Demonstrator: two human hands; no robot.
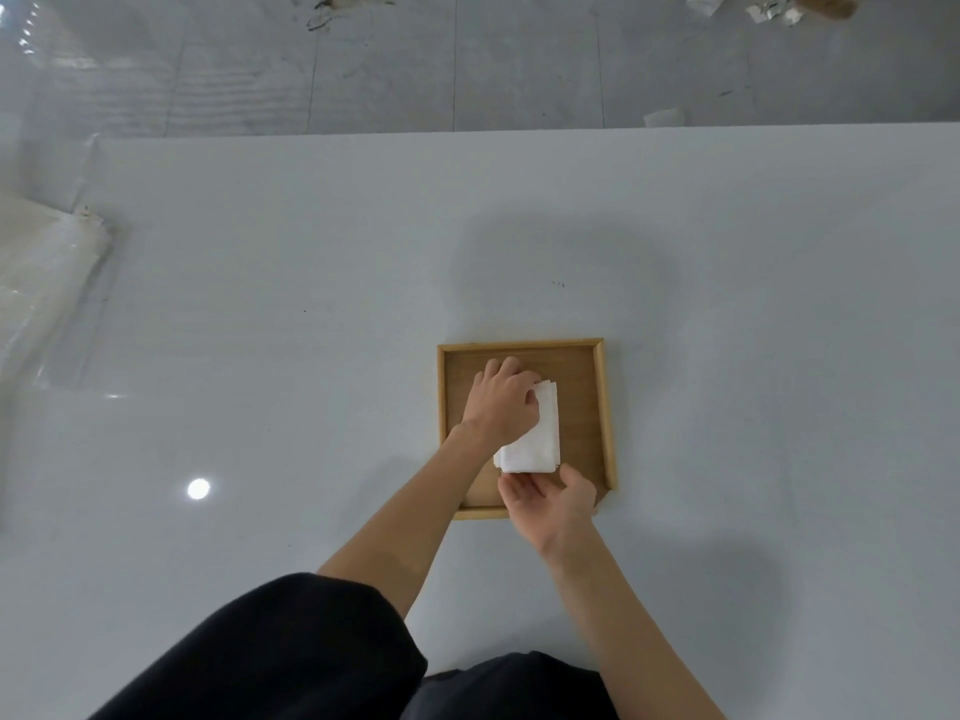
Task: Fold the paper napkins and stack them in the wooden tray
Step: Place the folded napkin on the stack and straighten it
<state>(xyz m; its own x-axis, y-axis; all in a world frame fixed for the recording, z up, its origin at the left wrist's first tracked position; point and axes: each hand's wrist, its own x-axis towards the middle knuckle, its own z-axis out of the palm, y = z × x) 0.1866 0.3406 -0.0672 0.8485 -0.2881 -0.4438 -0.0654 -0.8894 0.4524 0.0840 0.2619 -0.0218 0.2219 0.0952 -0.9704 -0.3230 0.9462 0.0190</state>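
Tray (605, 407): light wood, matt. Napkins (540, 433): soft white paper. Table (311, 304): smooth, glossy white.

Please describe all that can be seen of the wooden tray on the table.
The square tray of light wood has a low raised rim and a flat floor. It lies level on the glossy white table. Inside it lie folded white paper napkins. The left hand holds them from above; the right hand covers the near rim.
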